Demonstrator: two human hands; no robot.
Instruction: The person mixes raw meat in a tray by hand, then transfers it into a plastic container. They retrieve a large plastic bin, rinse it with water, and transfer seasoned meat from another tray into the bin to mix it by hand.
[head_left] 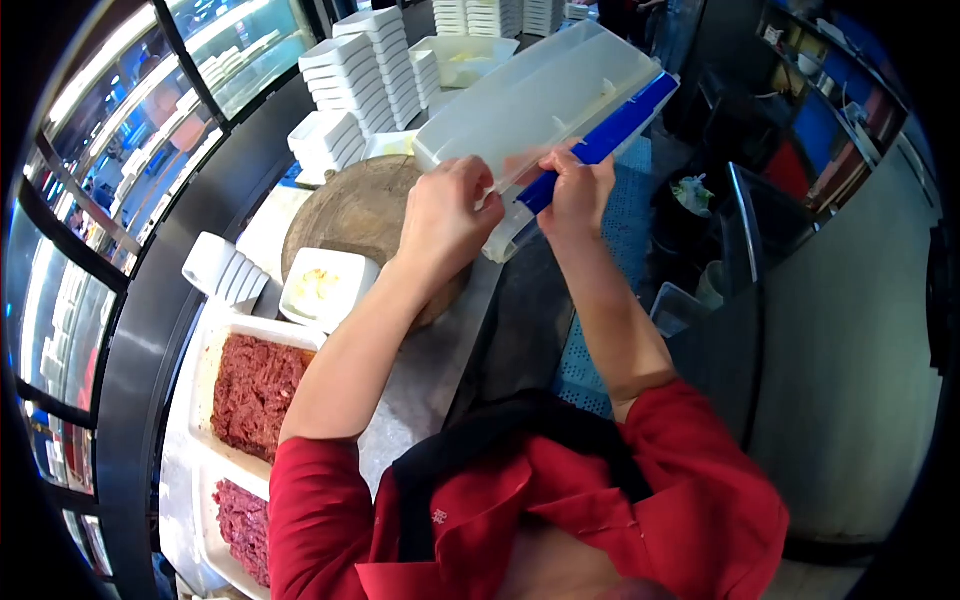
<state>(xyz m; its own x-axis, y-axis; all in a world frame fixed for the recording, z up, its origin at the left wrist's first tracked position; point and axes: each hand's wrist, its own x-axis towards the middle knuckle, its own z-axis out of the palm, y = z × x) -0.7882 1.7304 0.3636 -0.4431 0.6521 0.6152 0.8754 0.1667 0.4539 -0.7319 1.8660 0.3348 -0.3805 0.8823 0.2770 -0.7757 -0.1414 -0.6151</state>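
Note:
A long translucent plastic box (530,95) with a blue strip (630,118) along its right edge is in front of me, tilted over the work surface. My right hand (580,192) is closed at the blue strip near the box's close end, thumb and fingers pressed against it. My left hand (447,212) is at the box's near left corner. Its fingers are curled into a pinch, and what lies between them is hidden. Beneath my left wrist sits a round wooden chopping block (350,215). A white dish (325,262) with pale yellowish bits stands at the block's near edge.
White trays of red minced-looking meat (255,392) stand at the left. Stacked white dishes (350,85) rise behind the block, with another small stack (222,268) at left. A glass display case (130,130) borders the left; a blue perforated mat (590,360) lies at right.

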